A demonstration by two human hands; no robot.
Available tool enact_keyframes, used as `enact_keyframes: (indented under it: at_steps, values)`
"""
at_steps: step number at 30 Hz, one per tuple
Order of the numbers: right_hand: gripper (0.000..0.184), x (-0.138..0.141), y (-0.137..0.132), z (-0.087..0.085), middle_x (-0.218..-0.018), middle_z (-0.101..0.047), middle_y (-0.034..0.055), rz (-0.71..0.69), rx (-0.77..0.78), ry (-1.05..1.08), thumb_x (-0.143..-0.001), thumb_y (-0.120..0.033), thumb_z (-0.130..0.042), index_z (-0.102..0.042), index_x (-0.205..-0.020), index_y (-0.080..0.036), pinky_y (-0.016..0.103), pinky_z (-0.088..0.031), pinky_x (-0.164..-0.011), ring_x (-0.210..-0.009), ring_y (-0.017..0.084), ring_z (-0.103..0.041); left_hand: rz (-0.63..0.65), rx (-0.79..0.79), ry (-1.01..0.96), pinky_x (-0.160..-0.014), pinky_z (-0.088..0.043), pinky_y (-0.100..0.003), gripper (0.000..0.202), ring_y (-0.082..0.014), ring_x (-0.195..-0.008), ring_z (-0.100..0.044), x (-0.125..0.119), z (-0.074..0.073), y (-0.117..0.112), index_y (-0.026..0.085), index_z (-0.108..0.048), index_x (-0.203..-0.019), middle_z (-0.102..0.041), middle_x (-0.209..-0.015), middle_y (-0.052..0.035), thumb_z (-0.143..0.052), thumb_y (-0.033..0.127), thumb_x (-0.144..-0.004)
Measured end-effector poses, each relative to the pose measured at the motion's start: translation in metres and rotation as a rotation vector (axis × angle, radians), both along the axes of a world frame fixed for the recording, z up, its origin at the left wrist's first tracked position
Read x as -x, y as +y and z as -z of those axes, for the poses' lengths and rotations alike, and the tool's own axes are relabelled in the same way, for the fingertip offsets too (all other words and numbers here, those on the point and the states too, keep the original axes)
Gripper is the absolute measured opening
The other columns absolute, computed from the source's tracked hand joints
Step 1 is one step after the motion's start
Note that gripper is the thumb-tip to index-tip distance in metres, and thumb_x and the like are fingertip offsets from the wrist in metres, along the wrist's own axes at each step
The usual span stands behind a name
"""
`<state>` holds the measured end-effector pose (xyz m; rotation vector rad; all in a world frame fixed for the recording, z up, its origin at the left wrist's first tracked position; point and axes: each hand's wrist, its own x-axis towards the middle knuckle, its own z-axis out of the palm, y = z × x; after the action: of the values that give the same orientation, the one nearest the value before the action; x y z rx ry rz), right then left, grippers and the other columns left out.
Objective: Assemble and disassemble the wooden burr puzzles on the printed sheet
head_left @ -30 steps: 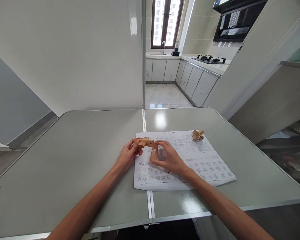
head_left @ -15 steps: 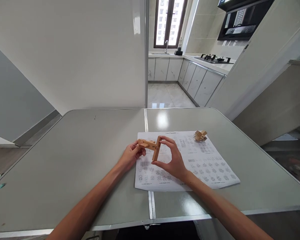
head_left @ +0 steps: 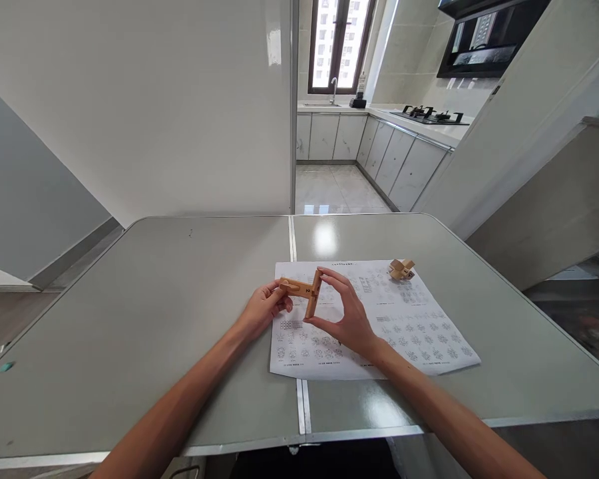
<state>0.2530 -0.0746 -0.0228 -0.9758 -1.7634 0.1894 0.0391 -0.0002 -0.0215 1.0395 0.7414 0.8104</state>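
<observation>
My left hand (head_left: pixel 263 311) pinches one end of a light wooden puzzle bar (head_left: pixel 294 287) that lies roughly level above the table. My right hand (head_left: pixel 347 319) holds a second wooden bar (head_left: pixel 313 293) upright between thumb and fingertips, pressed against the right end of the first so the two form a T. Both hands hover over the left half of a printed sheet of diagrams (head_left: pixel 404 326). A small assembled wooden puzzle knot (head_left: pixel 401 269) rests on the sheet's far right corner, out of reach of either hand.
The grey folding table (head_left: pixel 130 319) has a metal seam down its middle and a rounded metal rim. A small teal bit (head_left: pixel 6 366) lies near the left edge. A white wall stands behind; a kitchen with counters opens beyond.
My right hand lifted the second bar off the sheet, turned it upright, and brought it against the end of the bar in my left hand. The view shifted slightly.
</observation>
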Motion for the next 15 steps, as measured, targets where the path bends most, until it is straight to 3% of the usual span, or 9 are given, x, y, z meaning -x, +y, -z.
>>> enact_keyframes:
  at_steps: [6,9,12,15]
  values:
    - [0.083,0.0013,-0.0003,0.0034,-0.153,-0.051,0.0134,-0.03,0.01,-0.053,-0.087,-0.035,-0.084,-0.037,-0.155,-0.034,0.06,-0.047,-0.115,-0.144,0.034,-0.049,0.118,-0.11,0.065,-0.076,-0.047,-0.028,0.047,-0.013,-0.069,-0.057,-0.0001,0.0018,-0.0012,0.016,-0.076,-0.111,-0.072,-0.093,-0.006,-0.073,0.057,-0.089]
    - [0.083,0.0018,-0.0004,0.0051,-0.154,-0.051,0.0134,-0.021,0.017,-0.052,-0.087,-0.034,-0.083,-0.037,-0.155,-0.034,0.06,-0.047,-0.115,-0.144,0.034,-0.049,0.146,-0.234,0.147,-0.074,-0.044,-0.027,0.046,-0.0145,-0.071,-0.055,-0.0007,-0.0013,-0.0041,0.018,-0.076,-0.113,-0.07,-0.088,-0.0041,-0.065,0.059,-0.094]
    - [0.08,0.0015,-0.0006,0.0048,-0.154,-0.05,0.0133,-0.033,0.009,-0.06,-0.088,-0.031,-0.082,-0.037,-0.154,-0.034,0.059,-0.047,-0.115,-0.144,0.034,-0.049,0.201,-0.346,0.226,-0.074,-0.043,-0.028,0.048,-0.0168,-0.074,-0.055,-0.001,-0.0041,-0.0076,0.017,-0.078,-0.1,-0.064,-0.077,-0.003,-0.058,0.061,-0.098]
    - [0.079,0.0011,-0.0009,0.0044,-0.154,-0.05,0.0136,-0.037,0.016,-0.051,-0.089,-0.031,-0.081,-0.037,-0.154,-0.034,0.058,-0.048,-0.115,-0.144,0.033,-0.049,0.221,-0.329,0.232,-0.08,-0.047,-0.031,0.06,-0.019,-0.077,-0.058,-0.0005,-0.0061,-0.0095,0.016,-0.078,-0.101,-0.067,-0.082,-0.0061,-0.046,0.067,-0.1]
